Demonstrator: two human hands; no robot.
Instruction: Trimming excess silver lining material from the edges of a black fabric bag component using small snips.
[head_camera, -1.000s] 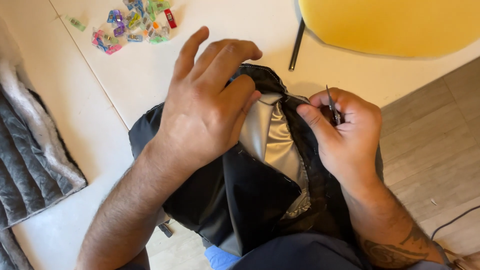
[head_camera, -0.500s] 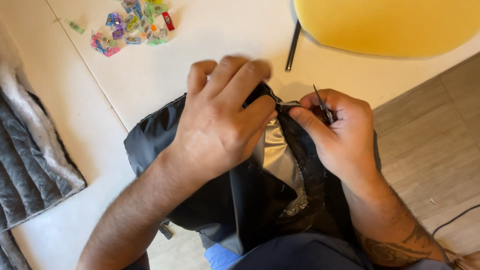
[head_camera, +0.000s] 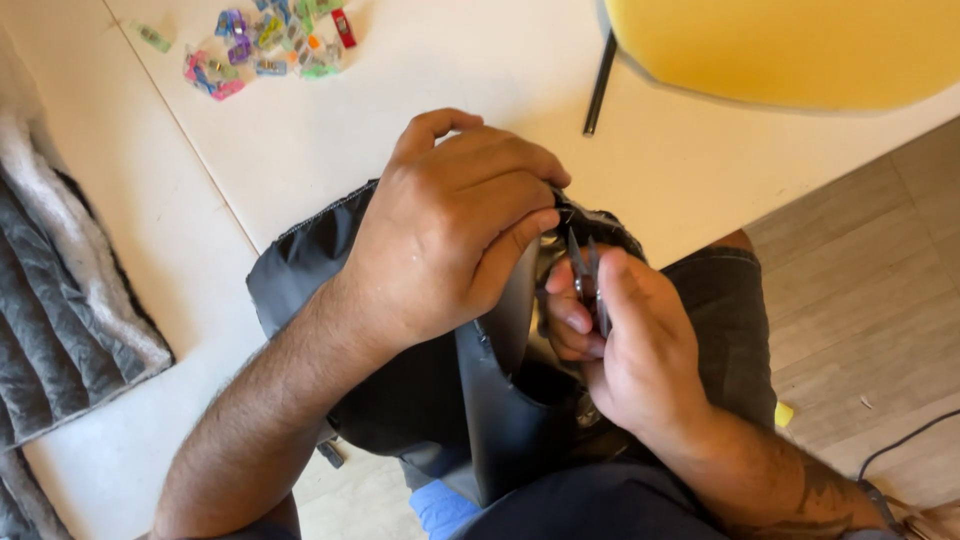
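Note:
A black fabric piece with a shiny grey lining lies over the table edge and my lap. My left hand grips its upper edge, fingers curled over the fabric near a seam. My right hand holds small metal thread snips, blades pointing up toward the fabric edge just below my left fingertips. The seam itself is mostly hidden by my left hand.
A pile of small colourful sewing clips lies at the far side of the white table. A grey quilted blanket sits at the left. A yellow chair seat with a black leg is at top right; wooden floor and a cable at right.
My left hand slid down and curled over the fabric edge. My right hand with the snips moved lower and closer under the left fingers. The grey lining is now mostly covered.

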